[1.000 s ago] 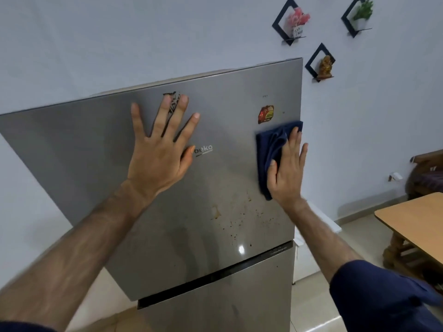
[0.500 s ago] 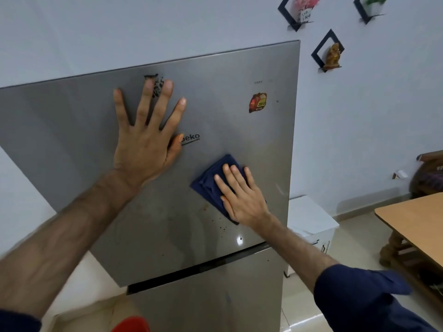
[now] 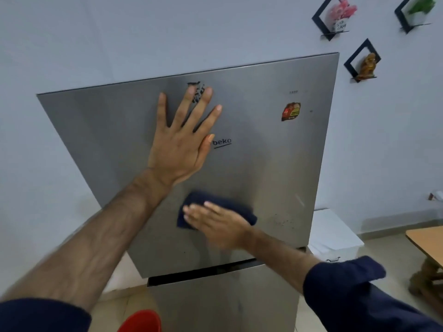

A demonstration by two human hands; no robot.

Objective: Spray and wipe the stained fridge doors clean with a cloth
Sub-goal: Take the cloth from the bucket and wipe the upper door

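Observation:
The steel upper fridge door fills the middle of the view, with the lower door beneath it. My left hand lies flat on the upper door, fingers spread, beside the logo. My right hand presses a dark blue cloth against the lower middle of the same door; the hand is blurred. A patch of small brown spots shows just right of the cloth. No spray bottle is in view.
A red sticker sits at the door's upper right. A white box stands right of the fridge and a wooden table at the far right. Small shelves hang on the wall. Something red shows at the bottom edge.
My right hand has swept the cloth from the door's right edge down and leftward across the stained area. My left hand has stayed flat on the door.

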